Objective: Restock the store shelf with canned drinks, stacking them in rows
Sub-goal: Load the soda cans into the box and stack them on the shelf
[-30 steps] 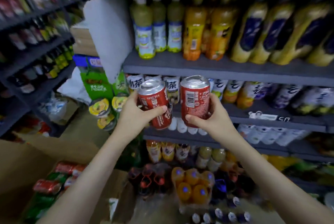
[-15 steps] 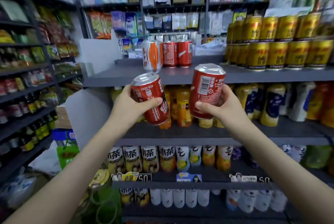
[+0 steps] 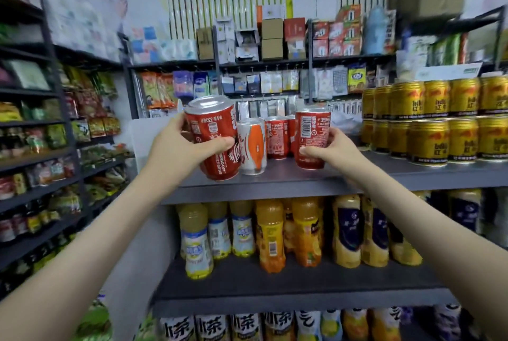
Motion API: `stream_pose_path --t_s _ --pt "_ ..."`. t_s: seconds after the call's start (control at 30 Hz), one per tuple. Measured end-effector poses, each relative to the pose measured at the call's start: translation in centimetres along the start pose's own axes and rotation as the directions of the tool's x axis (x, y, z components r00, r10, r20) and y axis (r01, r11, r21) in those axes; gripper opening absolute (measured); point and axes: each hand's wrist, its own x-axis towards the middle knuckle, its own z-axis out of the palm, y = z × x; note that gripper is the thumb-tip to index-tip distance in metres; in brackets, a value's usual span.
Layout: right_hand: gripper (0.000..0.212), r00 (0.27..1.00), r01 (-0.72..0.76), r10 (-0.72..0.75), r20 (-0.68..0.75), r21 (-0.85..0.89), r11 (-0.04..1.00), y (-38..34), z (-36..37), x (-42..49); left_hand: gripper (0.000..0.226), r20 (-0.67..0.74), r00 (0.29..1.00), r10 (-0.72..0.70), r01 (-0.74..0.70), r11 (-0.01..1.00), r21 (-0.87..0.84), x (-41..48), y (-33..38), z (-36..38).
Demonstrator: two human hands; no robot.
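Lifting hands: both are up from the juice bottles (image 3: 270,233) half a second ago to top shelf (image 3: 302,186) level.
Left hand (image 3: 176,145): wrapped round a tilted red can (image 3: 217,142), its base over the shelf front, just beside the white-and-orange can (image 3: 253,148).
Right hand (image 3: 332,148): grasping an upright red can (image 3: 312,138), low over the shelf right of the standing red cans (image 3: 276,137); contact unclear.
Gold cans (image 3: 428,126): stacked two high, further right.

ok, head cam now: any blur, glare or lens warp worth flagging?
Head view: edges bow from the wide-angle lens; left snack shelves smeared; tilted red can and upright red can sharp, barcode visible; mild sheen on gold cans; light even.
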Motion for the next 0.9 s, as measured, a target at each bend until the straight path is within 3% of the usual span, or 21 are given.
stream_pose_path --t_s 0.1,0.27,0.4,0.47,0.57,0.7,0.9 --pt "0.053 0.998 -0.053 0.050 -0.034 -0.083 0.995 1.5 0.1 3.1 0.086 -0.008 1.000 0.015 -0.015 1.000 -0.009 1.8 -0.9 -1.1" --pt "0.075 0.986 -0.154 0.141 -0.088 -0.164 0.974 4.0 -0.1 6.3 0.078 0.004 1.000 0.023 -0.022 0.998 -0.052 3.7 -2.8 -1.6" --pt "0.104 0.987 -0.152 0.162 0.018 -0.256 0.954 5.5 -0.9 8.2 0.086 0.024 0.999 0.035 -0.033 0.998 -0.062 4.8 -4.0 -1.0" --pt "0.102 0.977 -0.173 0.196 0.081 -0.229 0.958 5.3 -1.0 8.5 0.086 0.034 0.999 0.036 -0.034 0.997 -0.066 5.2 -4.6 -0.6" --pt "0.082 0.968 -0.174 0.206 0.140 -0.209 0.962 4.1 -0.2 8.2 0.084 0.053 0.998 0.036 -0.031 0.996 -0.081 5.6 -5.1 0.0" --pt "0.056 0.979 -0.139 0.170 0.110 -0.244 0.960 3.7 0.8 8.4 0.090 0.074 0.997 0.030 -0.024 0.996 -0.080 6.1 -5.6 0.5" --pt "0.062 0.983 -0.151 0.177 0.049 -0.340 0.928 3.8 1.2 8.8 0.083 0.085 0.996 0.014 -0.006 0.995 -0.099 6.1 -6.1 1.1"
